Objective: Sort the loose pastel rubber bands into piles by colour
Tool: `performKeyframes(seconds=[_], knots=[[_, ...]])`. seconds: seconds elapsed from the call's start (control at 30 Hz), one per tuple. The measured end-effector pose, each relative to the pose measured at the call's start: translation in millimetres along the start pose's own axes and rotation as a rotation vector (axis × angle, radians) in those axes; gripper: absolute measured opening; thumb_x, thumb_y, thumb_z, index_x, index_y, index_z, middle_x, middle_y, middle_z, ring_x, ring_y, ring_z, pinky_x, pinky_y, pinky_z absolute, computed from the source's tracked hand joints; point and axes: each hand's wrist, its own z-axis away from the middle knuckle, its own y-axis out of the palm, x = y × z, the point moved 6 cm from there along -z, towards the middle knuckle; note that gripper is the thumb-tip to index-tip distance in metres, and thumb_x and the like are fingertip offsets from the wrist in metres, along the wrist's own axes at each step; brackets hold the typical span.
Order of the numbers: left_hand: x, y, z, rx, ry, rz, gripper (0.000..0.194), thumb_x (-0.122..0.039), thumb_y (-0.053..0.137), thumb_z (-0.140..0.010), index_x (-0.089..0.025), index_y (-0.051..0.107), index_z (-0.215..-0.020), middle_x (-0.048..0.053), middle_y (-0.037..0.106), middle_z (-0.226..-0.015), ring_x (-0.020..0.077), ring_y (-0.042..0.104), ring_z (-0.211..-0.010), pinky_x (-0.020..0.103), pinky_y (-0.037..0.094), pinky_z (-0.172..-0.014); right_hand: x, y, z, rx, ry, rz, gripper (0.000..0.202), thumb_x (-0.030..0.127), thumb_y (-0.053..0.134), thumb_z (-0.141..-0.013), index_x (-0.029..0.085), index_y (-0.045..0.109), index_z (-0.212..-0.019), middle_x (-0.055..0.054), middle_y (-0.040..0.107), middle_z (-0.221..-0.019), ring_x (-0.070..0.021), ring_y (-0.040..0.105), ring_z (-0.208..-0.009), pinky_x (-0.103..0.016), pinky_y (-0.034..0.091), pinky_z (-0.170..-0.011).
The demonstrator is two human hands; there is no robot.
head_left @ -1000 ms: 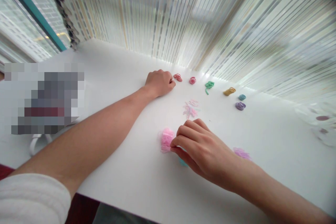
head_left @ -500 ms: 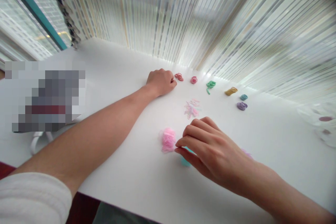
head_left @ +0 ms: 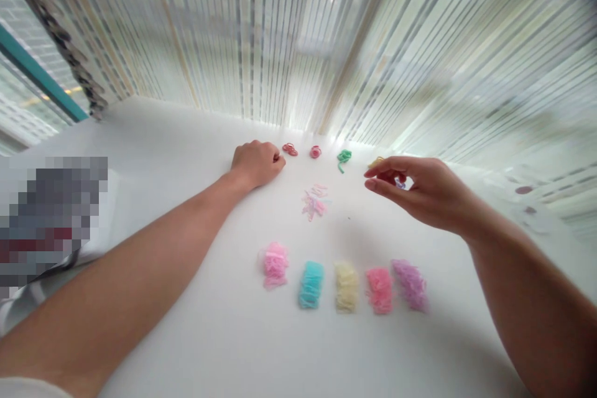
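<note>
My left hand (head_left: 257, 163) rests closed on the white table (head_left: 209, 323), beside a red coil of bands (head_left: 290, 149); whatever is inside it is hidden. My right hand (head_left: 410, 189) hovers by the yellow coil (head_left: 375, 162), thumb and index fingertips a little apart, with nothing visible between them. A pink coil (head_left: 316, 152) and a green one (head_left: 344, 158) lie between the hands. Nearer are a loose pale pink pile (head_left: 315, 204) and a row of bundles: pink (head_left: 275, 265), turquoise (head_left: 311, 285), cream (head_left: 346, 288), coral (head_left: 380, 290) and purple (head_left: 411, 285).
A string curtain (head_left: 261, 43) hangs along the table's back edge. At the left lies a blurred-out grey object (head_left: 51, 211). Clear plastic with dark red spots (head_left: 525, 199) is at the far right.
My right hand has moved from over the bundles up and back to the yellow coil, uncovering the row. My left hand stays by the red coil. The view has shifted right.
</note>
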Motion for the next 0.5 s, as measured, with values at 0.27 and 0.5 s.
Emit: performKeyframes(seconds=[0.27,0.5], knots=[[3,-0.7,-3,0.014,-0.002,-0.091,0.039,-0.047,0.047,-0.095,-0.024,0.077,-0.085,0.013,0.08,-0.095,0.0331,0.072,-0.093,0.042,0.052,-0.079,-32,44,-6,0.179,0.086,-0.095,0.032,0.046,0.066,-0.094,0.019,0.081,-0.103,-0.005,0.074,-0.083,-0.0179,0.063,-0.074,-0.034,0.046,-0.072],[3,-1.9,-3,0.024,-0.001,-0.125,0.04,-0.048,0.045,-0.096,-0.025,0.075,-0.083,0.012,0.08,-0.094,0.0324,0.073,-0.092,0.042,0.052,-0.078,-39,62,-14,0.182,0.049,-0.172,0.031,0.044,0.067,-0.094,0.017,0.082,-0.1,-0.005,0.071,-0.077,-0.0152,0.058,-0.068,-0.031,0.044,-0.068]])
